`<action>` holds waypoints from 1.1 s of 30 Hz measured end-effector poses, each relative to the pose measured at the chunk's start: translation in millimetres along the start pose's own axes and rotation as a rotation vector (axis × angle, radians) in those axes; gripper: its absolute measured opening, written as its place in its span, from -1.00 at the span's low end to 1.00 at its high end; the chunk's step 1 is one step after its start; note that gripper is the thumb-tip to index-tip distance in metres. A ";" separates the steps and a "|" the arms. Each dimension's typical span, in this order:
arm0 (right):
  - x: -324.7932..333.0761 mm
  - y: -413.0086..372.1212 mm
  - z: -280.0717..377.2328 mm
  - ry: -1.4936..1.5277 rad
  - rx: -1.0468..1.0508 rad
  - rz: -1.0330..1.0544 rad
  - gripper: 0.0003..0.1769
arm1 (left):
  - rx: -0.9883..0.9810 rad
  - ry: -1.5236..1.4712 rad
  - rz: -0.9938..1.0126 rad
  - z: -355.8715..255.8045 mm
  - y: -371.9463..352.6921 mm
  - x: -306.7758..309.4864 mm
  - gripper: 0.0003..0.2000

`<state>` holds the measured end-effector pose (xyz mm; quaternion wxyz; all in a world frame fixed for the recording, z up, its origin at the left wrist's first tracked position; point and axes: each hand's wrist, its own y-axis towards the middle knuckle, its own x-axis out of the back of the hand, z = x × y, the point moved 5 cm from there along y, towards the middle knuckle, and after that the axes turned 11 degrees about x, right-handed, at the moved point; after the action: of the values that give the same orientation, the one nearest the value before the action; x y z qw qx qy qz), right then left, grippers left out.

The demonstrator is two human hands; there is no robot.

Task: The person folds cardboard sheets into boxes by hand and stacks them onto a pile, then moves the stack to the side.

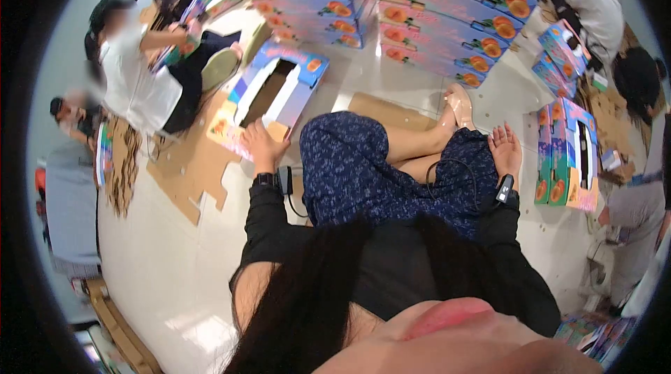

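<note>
My left hand [263, 145] rests on the near end of a printed cardboard carton [302, 80], its fingers extended against the surface. The carton is blue and pink with peach pictures, and a long dark slot opens in its upper face. My right hand [504, 147] lies by my right knee at the edge of the dark blue patterned skirt [349, 164], fingers stretched out and holding nothing. Each wrist wears a dark band with a small device, and a cable runs across the skirt.
Tall stacks of peach-printed cartons [447, 17] stand ahead. Two upright cartons [559, 154] are at the right. Flat brown cardboard [189, 178] lies at the left, more cardboard [391, 112] by my feet. A person in white [136, 87] sits at the left; others work at both sides.
</note>
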<state>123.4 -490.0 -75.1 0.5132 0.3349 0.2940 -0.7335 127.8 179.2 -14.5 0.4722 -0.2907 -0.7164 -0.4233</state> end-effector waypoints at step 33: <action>-171.0 -147.9 7.2 -0.397 -0.315 0.834 0.58 | -1.090 -0.009 -0.399 -152.7 -14.4 115.9 -0.61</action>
<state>24.1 -356.1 77.8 0.8540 0.1961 0.1383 -0.4617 137.1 39.8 117.5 0.1626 -0.3529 -0.4380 -0.8107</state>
